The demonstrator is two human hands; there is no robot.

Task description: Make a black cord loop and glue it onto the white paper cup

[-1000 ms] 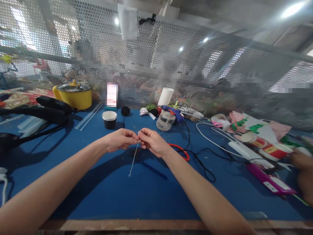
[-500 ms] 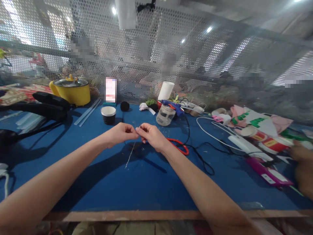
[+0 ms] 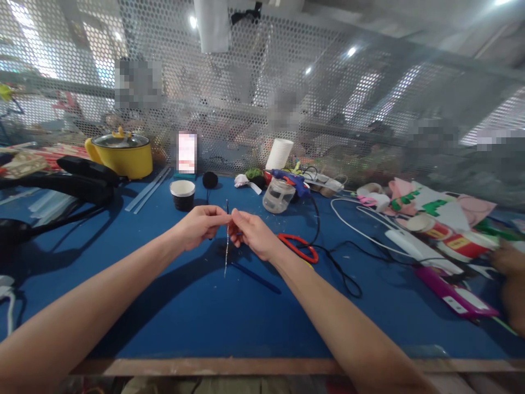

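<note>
The left hand [image 3: 200, 225] and the right hand [image 3: 251, 234] meet above the blue table top [image 3: 197, 306]. The fingers of both hands pinch a thin stick with a dark top and a pale, silvery lower part [image 3: 226, 249]. It stands almost upright between the fingertips and hangs down over the table. A pair of red-handled scissors [image 3: 298, 247] lies just beside the right wrist. A small black cup with a white inside [image 3: 182, 195] stands behind the left hand.

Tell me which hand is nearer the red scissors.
Right. The right hand is just left of the red scissors, almost beside them; the left hand is farther left, beyond the right hand.
</note>
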